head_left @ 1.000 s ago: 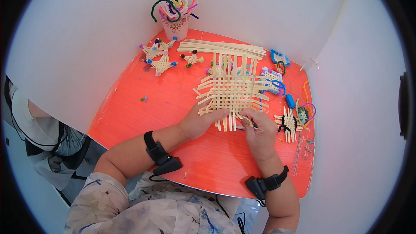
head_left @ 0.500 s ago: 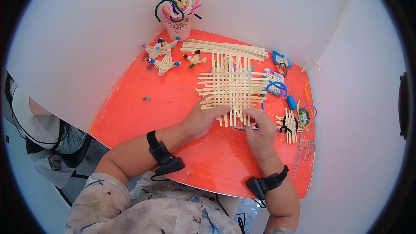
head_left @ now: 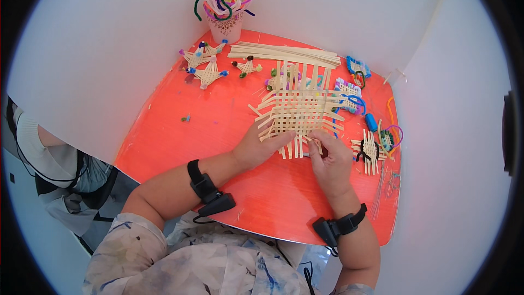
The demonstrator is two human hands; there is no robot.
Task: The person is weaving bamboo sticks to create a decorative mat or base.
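Note:
A square of woven pale bamboo strips is held up over the red table, its loose strip ends sticking out on every side. My left hand grips its lower left part, thumb on top and the other fingers hidden beneath. At the lower right corner, my right hand pinches the strip ends between thumb and forefinger. The weave bows a little between the two hands. Behind it, a small piece with coloured pipe cleaners is partly covered.
Long loose strips lie at the back of the red table. Back left are star shapes and a pink pot of pipe cleaners. Small woven pieces and a blue roll lie right. White partitions surround the table.
The woven square has tilted and bowed, its side strips now bending downward. Both hands keep their grip and have shifted slightly to the right in the view.

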